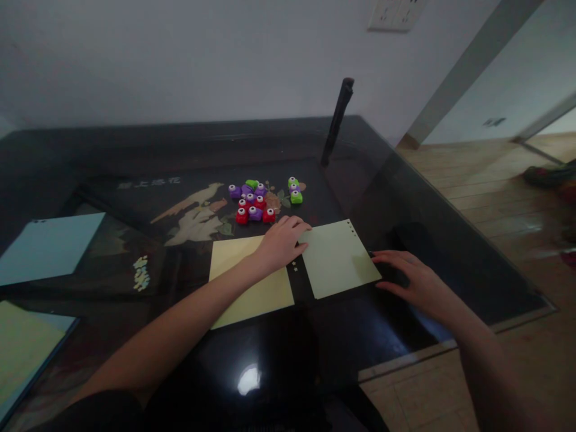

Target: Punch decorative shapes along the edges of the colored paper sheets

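Left hand (281, 243) lies open across yellow sheet (252, 294), fingertips on green sheet (337, 261); right hand (409, 279) open, empty, at its edge; corner holes punched; craft punches (256, 203) unheld.

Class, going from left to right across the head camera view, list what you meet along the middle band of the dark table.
blue sheet → small paper scraps → yellow sheet → pale green sheet → right hand
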Demonstrator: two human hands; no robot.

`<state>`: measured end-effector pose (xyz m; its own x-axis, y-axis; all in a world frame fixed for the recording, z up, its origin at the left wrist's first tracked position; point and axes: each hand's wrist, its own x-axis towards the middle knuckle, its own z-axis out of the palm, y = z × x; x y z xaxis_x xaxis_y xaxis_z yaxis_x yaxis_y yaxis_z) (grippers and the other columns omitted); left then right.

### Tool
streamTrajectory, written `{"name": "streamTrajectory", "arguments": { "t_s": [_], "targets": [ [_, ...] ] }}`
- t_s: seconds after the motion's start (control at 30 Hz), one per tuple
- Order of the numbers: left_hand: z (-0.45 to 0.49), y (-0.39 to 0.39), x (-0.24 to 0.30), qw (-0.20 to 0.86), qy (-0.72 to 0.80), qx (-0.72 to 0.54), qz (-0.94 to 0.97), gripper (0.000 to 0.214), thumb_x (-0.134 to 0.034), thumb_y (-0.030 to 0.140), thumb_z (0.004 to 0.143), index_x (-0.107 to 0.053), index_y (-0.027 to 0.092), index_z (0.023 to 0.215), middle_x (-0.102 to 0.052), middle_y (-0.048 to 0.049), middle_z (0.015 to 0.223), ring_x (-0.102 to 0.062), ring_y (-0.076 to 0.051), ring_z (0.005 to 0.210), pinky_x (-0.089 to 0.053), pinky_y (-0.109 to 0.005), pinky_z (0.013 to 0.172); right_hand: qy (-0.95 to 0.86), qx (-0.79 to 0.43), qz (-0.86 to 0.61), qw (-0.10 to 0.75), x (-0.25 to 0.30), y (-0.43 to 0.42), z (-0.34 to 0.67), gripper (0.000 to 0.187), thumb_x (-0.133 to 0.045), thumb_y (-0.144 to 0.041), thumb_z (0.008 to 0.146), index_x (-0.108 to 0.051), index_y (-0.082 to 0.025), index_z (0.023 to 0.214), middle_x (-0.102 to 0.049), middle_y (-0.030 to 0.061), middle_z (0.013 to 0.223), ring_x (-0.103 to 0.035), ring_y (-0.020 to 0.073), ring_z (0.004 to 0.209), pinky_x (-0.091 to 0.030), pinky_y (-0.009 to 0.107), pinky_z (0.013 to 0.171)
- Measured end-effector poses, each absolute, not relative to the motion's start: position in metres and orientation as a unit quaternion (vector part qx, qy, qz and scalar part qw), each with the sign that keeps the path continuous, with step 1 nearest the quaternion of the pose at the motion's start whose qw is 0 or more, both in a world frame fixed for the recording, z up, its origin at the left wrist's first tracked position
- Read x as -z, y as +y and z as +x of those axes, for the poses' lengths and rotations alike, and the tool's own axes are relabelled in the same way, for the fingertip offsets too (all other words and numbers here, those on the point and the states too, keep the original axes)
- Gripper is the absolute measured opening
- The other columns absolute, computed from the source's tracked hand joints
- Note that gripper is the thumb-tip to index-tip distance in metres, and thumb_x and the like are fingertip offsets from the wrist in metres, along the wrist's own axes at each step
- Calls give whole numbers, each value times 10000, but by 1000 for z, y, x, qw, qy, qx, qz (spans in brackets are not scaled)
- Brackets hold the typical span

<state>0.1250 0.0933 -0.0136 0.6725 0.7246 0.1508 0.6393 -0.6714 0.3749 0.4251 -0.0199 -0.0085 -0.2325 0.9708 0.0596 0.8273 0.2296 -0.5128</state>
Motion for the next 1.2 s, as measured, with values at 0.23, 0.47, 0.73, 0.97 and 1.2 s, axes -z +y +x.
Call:
{"name": "streamTrajectory", "arguments": {
  "t_s": [0.23,0.47,0.73,0.97,1.2],
  "targets": [
    [126,92,14,146,377,-142,904,302,-558,240,857,-562,162,1149,-567,-77,1146,-497,-244,1045,-426,-358,911,-751,-146,-601,231,21,-27,415,232,-613,-312,808,-623,-218,1020,-643,101,1043,-606,267,988,-505,463,873],
    [125,94,18,140,369,-150,906,299,-566,235,854,-574,145,1139,-568,-82,1137,-498,-245,1027,-437,-358,895,-758,-95,-592,258,30,-34,411,177,-588,-280,847,-608,-208,1008,-638,99,1025,-604,246,975,-508,430,864],
    [126,95,20,147,360,-154,908,289,-572,218,851,-588,136,1127,-572,-90,1135,-504,-240,1019,-436,-357,903,-760,-80,-588,264,36,-41,410,187,-575,-277,861,-603,-195,1027,-623,102,1045,-592,240,1005,-493,439,898],
    [119,100,-6,156,349,-193,904,318,-574,228,860,-564,150,1169,-587,-100,1165,-519,-245,1068,-432,-382,921,-750,-88,-595,275,14,-36,402,212,-581,-301,853,-612,-200,1037,-627,93,1062,-624,230,912,-531,390,786],
    [54,92,-36,210,367,-224,878,258,-488,211,901,-600,182,1132,-677,-52,1018,-622,-163,844,-482,-279,750,-785,-97,-535,297,-36,0,352,125,-573,-240,863,-627,-194,966,-655,56,942,-617,172,759,-502,314,710]
  ]
}}
